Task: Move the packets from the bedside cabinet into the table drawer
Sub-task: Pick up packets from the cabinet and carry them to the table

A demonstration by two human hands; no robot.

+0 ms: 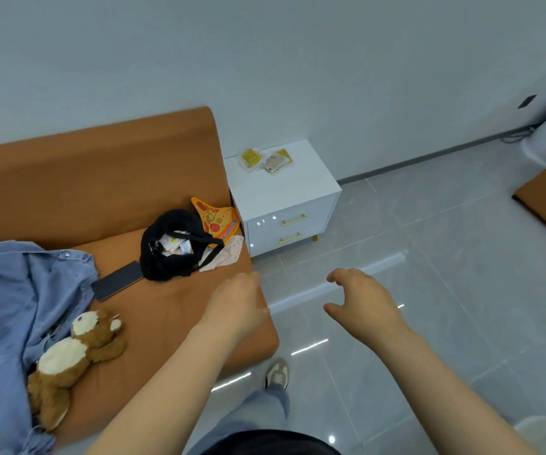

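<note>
Here, your left hand (237, 302) and right hand (365, 305) hover apart, fingers loosely curled, holding nothing. The packets (265, 159) lie on the bedside cabinet (286, 192) beyond.

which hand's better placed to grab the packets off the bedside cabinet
Left, narrowly. Both hands are empty and short of the cabinet, but the left hand sits almost straight below the packets, while the right hand is off to the side over the floor.

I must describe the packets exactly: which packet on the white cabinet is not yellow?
The beige packet, in the middle of the group. The left packet is yellow, and so is the far packet behind it.
</note>
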